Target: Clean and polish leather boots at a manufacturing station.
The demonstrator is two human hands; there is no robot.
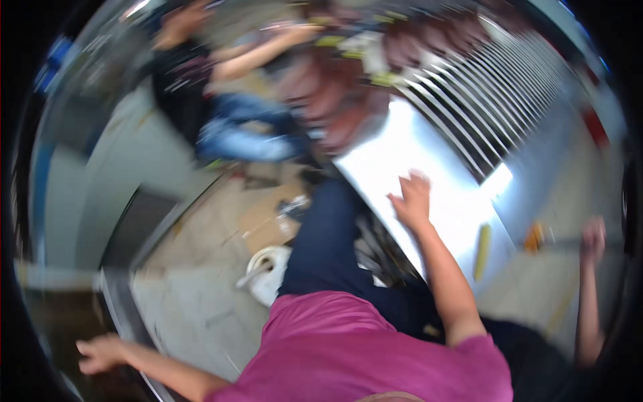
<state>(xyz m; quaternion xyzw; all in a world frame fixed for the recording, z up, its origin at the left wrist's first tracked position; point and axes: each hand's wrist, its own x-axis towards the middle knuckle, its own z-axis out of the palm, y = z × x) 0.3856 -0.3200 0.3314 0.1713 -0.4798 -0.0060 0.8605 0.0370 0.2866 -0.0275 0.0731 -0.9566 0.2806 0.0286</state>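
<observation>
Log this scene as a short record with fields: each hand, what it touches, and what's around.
Image quality: heavily blurred
Left hand: fingers spread, holding nothing, low by a dark metal edge
Right hand: open, flat on the shiny metal sheet
On the sheet: a long yellow object
Floor: white container, cardboard piece
Others: seated person in blue jeans; a further hand at far right, owner unclear
</observation>
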